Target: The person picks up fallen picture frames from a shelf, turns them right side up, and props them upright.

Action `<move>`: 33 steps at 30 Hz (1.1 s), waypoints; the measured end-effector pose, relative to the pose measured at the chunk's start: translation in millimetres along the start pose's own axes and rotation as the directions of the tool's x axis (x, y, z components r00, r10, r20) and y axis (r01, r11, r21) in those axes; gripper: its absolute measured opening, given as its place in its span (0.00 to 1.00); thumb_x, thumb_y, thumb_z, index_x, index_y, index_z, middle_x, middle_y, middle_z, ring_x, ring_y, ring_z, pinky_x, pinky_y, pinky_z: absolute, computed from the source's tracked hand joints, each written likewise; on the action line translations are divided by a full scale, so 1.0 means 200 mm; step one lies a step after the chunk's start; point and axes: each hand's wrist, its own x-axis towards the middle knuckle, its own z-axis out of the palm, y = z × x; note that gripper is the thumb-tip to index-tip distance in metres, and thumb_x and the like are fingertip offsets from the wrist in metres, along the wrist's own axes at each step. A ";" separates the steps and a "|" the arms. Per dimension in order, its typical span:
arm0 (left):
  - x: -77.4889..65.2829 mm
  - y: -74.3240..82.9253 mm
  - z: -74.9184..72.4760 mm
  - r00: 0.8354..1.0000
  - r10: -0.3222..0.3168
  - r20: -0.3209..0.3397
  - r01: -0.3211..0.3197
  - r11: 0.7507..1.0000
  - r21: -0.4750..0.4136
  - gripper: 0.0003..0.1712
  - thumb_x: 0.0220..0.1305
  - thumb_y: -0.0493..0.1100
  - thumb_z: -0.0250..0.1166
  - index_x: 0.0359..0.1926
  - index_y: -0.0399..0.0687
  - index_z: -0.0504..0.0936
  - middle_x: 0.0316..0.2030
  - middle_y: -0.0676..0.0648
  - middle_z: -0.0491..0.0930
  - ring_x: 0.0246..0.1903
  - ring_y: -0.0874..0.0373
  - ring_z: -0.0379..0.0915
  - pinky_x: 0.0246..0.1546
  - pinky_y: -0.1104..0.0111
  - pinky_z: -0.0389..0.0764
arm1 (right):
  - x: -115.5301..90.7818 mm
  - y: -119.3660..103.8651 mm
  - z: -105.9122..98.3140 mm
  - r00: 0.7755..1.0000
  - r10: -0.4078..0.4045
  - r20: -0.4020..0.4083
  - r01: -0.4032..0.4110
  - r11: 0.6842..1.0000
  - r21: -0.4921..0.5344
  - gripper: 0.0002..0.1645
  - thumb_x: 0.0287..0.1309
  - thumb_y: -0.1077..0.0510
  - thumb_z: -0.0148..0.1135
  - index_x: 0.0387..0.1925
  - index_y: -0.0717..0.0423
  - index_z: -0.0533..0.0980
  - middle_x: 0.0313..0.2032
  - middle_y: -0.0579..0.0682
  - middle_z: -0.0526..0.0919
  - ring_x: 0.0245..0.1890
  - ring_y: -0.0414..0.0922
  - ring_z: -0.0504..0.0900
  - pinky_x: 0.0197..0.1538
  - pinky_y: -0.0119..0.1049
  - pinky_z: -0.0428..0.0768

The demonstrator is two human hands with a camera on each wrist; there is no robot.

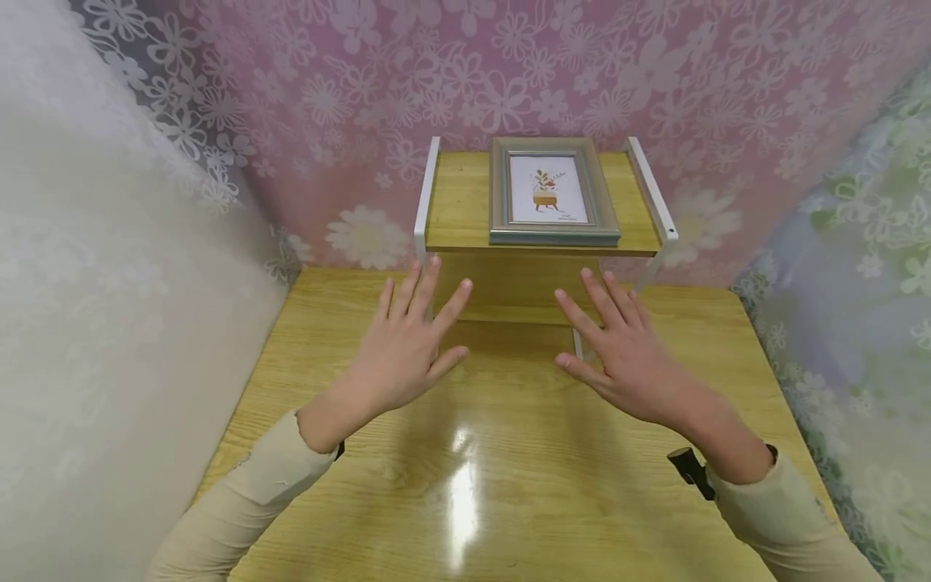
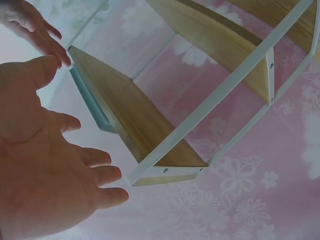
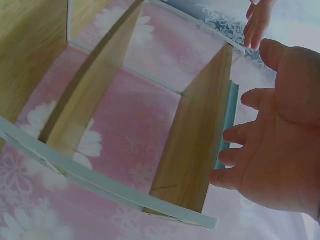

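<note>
Both hands reach forward with fingers straight and spread, holding nothing. My left hand [image 1: 400,352] is before the left side of a small wooden shelf [image 1: 458,194] with white metal side frames. Level with it on the right, my right hand [image 1: 629,360] is nearest the shelf's right side. A picture frame [image 1: 554,235] lies flat on the top board, grey-silver around a print of a potted plant. Its bluish edge [image 2: 92,102] shows above the board in the left wrist view. Seen from the right wrist, the palm [image 3: 280,150] faces the shelf's boards [image 3: 192,135].
The shelf stands at the back of a wooden table [image 1: 509,485] with a bright glare streak. Behind it hangs a pink flowered cloth [image 1: 465,81]. A pale curtain [image 1: 109,323] borders the left, a floral one [image 1: 858,267] the right. A black wrist device [image 1: 691,471] sits at the right cuff.
</note>
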 end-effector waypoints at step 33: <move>0.57 -0.16 -0.34 1.000 0.021 -0.018 -0.026 0.945 -0.325 0.36 0.72 0.48 0.56 0.75 0.47 0.56 0.71 0.35 0.57 0.69 0.39 0.56 0.66 0.47 0.63 | 0.32 0.18 -0.41 0.990 0.071 -0.118 -0.061 0.995 0.084 0.44 0.70 0.48 0.57 0.78 0.57 0.48 0.76 0.67 0.43 0.73 0.69 0.46 0.68 0.69 0.49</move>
